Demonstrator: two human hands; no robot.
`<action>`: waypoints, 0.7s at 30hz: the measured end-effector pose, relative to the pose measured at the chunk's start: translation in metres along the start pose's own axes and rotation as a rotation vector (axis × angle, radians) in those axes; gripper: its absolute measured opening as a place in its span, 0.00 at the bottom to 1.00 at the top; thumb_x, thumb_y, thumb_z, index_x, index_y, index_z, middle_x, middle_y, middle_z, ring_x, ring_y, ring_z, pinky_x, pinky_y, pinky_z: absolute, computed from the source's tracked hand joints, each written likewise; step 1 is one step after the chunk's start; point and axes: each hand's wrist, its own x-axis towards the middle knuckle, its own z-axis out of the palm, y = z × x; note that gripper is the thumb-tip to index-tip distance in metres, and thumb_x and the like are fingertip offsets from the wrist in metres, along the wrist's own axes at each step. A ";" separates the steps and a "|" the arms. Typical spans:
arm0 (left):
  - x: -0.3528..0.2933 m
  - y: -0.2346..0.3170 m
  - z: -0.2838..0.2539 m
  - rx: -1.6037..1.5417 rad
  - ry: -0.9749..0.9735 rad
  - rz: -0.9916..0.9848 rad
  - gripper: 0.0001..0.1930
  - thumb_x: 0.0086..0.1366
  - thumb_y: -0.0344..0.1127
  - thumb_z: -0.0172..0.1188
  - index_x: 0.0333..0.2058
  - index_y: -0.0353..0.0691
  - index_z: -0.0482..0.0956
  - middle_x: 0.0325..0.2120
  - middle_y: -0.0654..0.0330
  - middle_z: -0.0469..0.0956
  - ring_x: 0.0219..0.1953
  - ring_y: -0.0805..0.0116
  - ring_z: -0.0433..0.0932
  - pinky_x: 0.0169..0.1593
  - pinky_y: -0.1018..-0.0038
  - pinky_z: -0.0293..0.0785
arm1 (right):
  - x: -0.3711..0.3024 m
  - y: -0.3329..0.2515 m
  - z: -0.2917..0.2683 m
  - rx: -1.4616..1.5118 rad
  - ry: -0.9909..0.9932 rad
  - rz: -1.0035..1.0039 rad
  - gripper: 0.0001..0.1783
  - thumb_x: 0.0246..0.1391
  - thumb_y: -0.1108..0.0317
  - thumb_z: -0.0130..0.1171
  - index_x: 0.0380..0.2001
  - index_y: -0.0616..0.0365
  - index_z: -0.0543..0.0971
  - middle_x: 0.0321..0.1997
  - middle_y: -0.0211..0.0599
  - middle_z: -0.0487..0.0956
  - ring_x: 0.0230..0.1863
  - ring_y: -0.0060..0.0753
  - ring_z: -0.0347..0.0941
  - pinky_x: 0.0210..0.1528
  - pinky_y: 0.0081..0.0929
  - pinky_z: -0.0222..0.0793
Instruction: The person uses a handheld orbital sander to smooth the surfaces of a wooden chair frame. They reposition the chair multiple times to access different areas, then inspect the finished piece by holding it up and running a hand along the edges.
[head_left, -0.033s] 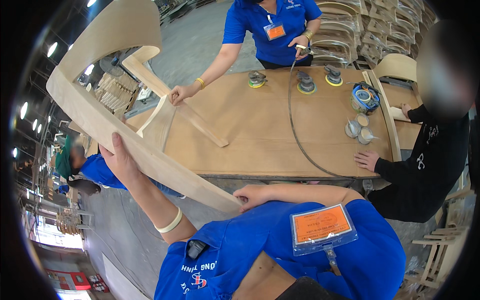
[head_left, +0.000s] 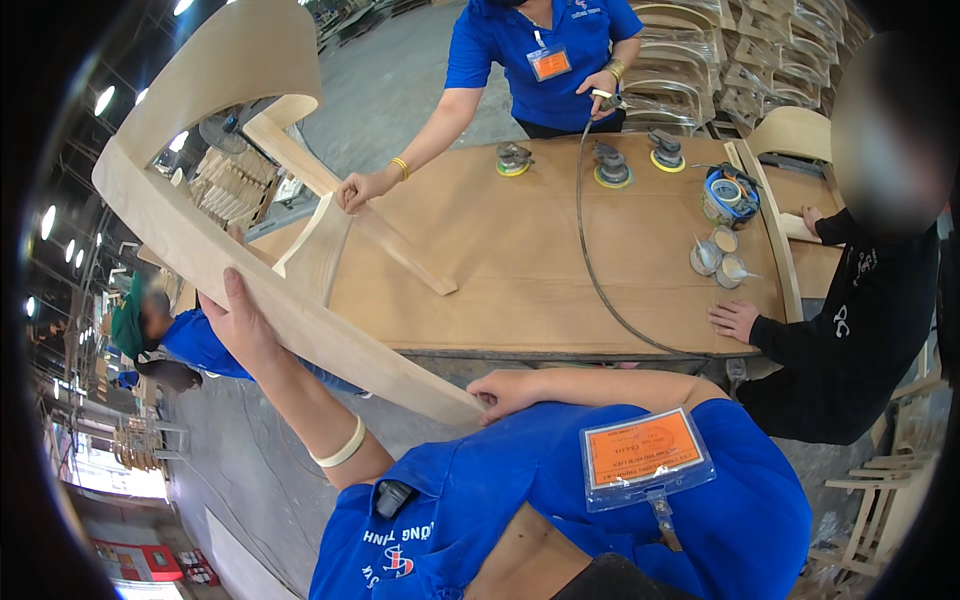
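Observation:
A pale wooden chair frame (head_left: 190,235) with a broad curved backrest (head_left: 225,50) is tilted up at the left, partly over the table. My left hand (head_left: 240,325) is closed round its long near leg, the thumb lying along the face. The lower end of that same leg is pinched in my right hand (head_left: 505,393), close to my chest. Across the table, a co-worker's hand (head_left: 367,190) touches the frame's far part, near a curved cross rail (head_left: 318,245). A far leg (head_left: 410,255) reaches down over the tabletop.
On the cardboard-covered table (head_left: 520,270) stand several sanders (head_left: 612,165), a bucket (head_left: 730,197) and small tubs (head_left: 705,257). A hose (head_left: 583,230) crosses it. Another person in black (head_left: 850,310) stands at the right, one hand on the table. Stacked chair frames (head_left: 670,60) lie behind.

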 end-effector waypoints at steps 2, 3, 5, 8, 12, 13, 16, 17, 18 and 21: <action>0.001 0.000 -0.001 0.019 0.035 -0.010 0.27 0.67 0.41 0.57 0.57 0.31 0.62 0.50 0.50 0.73 0.48 0.62 0.75 0.50 0.71 0.73 | 0.001 0.001 -0.003 0.032 -0.014 0.005 0.22 0.46 0.55 0.67 0.34 0.61 0.73 0.26 0.39 0.76 0.30 0.36 0.73 0.32 0.33 0.65; 0.001 0.000 -0.003 0.053 0.045 -0.009 0.27 0.67 0.40 0.57 0.58 0.31 0.62 0.50 0.50 0.73 0.49 0.63 0.75 0.50 0.71 0.73 | 0.001 0.002 -0.003 0.045 -0.027 0.011 0.22 0.47 0.54 0.67 0.34 0.61 0.73 0.26 0.39 0.76 0.29 0.36 0.72 0.32 0.33 0.65; -0.001 0.000 -0.007 0.065 0.105 -0.072 0.27 0.67 0.40 0.57 0.59 0.31 0.61 0.50 0.51 0.73 0.49 0.63 0.75 0.51 0.71 0.72 | 0.002 0.002 -0.004 0.022 -0.021 0.007 0.22 0.47 0.54 0.67 0.34 0.61 0.73 0.27 0.39 0.75 0.30 0.36 0.72 0.32 0.34 0.65; -0.002 0.000 -0.013 0.047 0.097 -0.054 0.27 0.67 0.40 0.57 0.59 0.31 0.61 0.51 0.51 0.72 0.49 0.64 0.74 0.52 0.72 0.71 | 0.004 0.001 -0.003 -0.006 -0.031 0.019 0.22 0.47 0.55 0.67 0.35 0.61 0.73 0.27 0.39 0.76 0.30 0.36 0.73 0.32 0.33 0.65; -0.005 -0.001 -0.015 0.058 0.104 -0.041 0.27 0.67 0.40 0.57 0.59 0.31 0.62 0.51 0.52 0.73 0.49 0.64 0.74 0.51 0.72 0.71 | 0.005 -0.002 -0.003 -0.015 -0.063 0.035 0.22 0.47 0.56 0.67 0.37 0.61 0.74 0.27 0.39 0.76 0.31 0.36 0.73 0.33 0.33 0.65; -0.006 -0.001 -0.015 0.057 0.093 -0.032 0.27 0.67 0.40 0.57 0.59 0.31 0.62 0.51 0.52 0.73 0.48 0.65 0.75 0.51 0.72 0.71 | 0.005 -0.002 -0.003 -0.002 -0.063 0.031 0.22 0.47 0.56 0.67 0.37 0.61 0.74 0.27 0.39 0.76 0.31 0.36 0.73 0.33 0.33 0.66; -0.006 0.000 -0.012 0.047 0.078 -0.037 0.28 0.66 0.40 0.59 0.58 0.30 0.62 0.50 0.51 0.72 0.49 0.64 0.74 0.52 0.72 0.70 | 0.005 -0.002 -0.002 0.021 -0.067 0.023 0.22 0.46 0.55 0.67 0.36 0.60 0.74 0.27 0.39 0.76 0.31 0.36 0.73 0.33 0.32 0.66; -0.006 0.001 -0.011 0.042 0.075 -0.045 0.28 0.65 0.40 0.60 0.57 0.30 0.62 0.50 0.51 0.72 0.49 0.63 0.74 0.52 0.71 0.70 | 0.005 -0.001 -0.001 0.023 -0.058 0.016 0.22 0.46 0.54 0.67 0.35 0.60 0.73 0.27 0.38 0.75 0.31 0.36 0.74 0.33 0.32 0.66; -0.006 0.001 -0.010 0.048 0.076 -0.050 0.28 0.65 0.40 0.60 0.57 0.30 0.62 0.50 0.51 0.72 0.48 0.63 0.74 0.52 0.72 0.70 | 0.005 -0.001 0.000 0.029 -0.052 0.013 0.22 0.46 0.54 0.68 0.34 0.60 0.73 0.26 0.38 0.75 0.30 0.36 0.74 0.32 0.32 0.66; -0.005 0.003 -0.006 0.063 0.081 -0.058 0.29 0.64 0.41 0.61 0.57 0.30 0.63 0.49 0.51 0.73 0.48 0.63 0.74 0.51 0.72 0.71 | 0.005 0.001 0.001 0.023 -0.042 0.000 0.22 0.46 0.54 0.68 0.34 0.60 0.73 0.26 0.38 0.75 0.31 0.35 0.74 0.32 0.32 0.66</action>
